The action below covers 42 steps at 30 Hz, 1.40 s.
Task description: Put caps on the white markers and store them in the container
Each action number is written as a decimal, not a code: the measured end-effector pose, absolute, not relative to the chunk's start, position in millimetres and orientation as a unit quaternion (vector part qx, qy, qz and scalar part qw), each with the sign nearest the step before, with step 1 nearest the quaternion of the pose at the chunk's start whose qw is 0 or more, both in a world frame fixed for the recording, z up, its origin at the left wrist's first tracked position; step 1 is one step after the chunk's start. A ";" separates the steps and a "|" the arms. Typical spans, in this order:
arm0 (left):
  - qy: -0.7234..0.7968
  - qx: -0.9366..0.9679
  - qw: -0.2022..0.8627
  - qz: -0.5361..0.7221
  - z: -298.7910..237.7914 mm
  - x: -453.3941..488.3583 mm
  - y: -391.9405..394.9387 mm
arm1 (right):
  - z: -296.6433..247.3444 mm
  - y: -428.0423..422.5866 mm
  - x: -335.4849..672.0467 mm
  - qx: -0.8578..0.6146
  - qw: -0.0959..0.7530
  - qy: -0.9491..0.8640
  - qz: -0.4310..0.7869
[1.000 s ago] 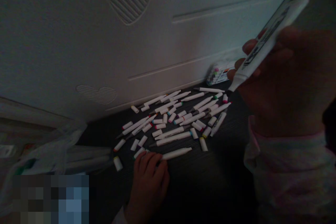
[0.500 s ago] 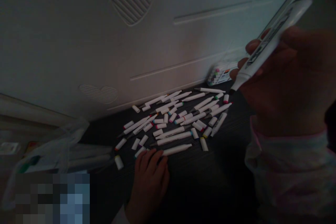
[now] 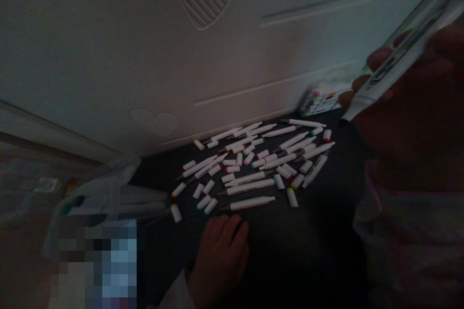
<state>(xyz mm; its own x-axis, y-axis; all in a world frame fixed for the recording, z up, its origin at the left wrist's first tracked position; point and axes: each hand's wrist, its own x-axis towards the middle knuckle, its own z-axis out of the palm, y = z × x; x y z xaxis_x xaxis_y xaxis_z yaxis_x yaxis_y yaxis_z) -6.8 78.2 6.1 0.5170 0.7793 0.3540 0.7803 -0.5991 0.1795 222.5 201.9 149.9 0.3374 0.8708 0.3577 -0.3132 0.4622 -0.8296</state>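
At the upper right, my right hand (image 3: 409,82) is closed round a white marker (image 3: 395,65) with dark lettering. The marker slants down to the left, its dark end bare, close to the camera. A clear, straight-edged thing shows behind it; I cannot make out what it is. My left hand (image 3: 224,246) rests on the dark table (image 3: 282,251), loosely curved, its fingertips partly hidden and nothing visible in it. Just beyond its knuckles lies a white marker (image 3: 253,203), with a green-rimmed cap (image 3: 210,206) to the left. Several uncapped markers and loose caps lie scattered past these.
A clear case of markers (image 3: 324,99) stands at the back right against the pale panel (image 3: 235,58) with embossed hearts. On the left are a clear plastic bag (image 3: 116,198) and a blurred-out patch. A yellow-rimmed cap (image 3: 176,213) lies by the bag.
My left hand has drawn back from the near marker and caps, uncovering a green-rimmed cap. The right hand still holds its marker. The whole view has shifted, so things appear further right.
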 end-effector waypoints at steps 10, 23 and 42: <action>-0.447 -0.875 -0.007 -0.185 6.6 -11.5 79.8 | 146.5 210.4 225.3 -0.333 0.744 -0.356 0.458; -0.431 -0.877 -0.029 -0.212 6.0 -12.4 82.8 | 146.1 212.0 227.1 -0.323 0.743 -0.380 0.446; -0.418 -0.878 -0.043 -0.228 5.3 -13.8 84.0 | 145.4 212.1 226.9 -0.326 0.741 -0.384 0.444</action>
<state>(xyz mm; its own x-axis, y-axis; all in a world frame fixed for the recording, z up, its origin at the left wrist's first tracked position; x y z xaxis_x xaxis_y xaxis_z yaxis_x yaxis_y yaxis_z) -13.8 84.0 5.3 0.5464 0.7536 0.3654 0.7146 -0.6470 0.2658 226.9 212.1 145.4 0.3110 0.9082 0.2802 -0.4080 0.3938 -0.8237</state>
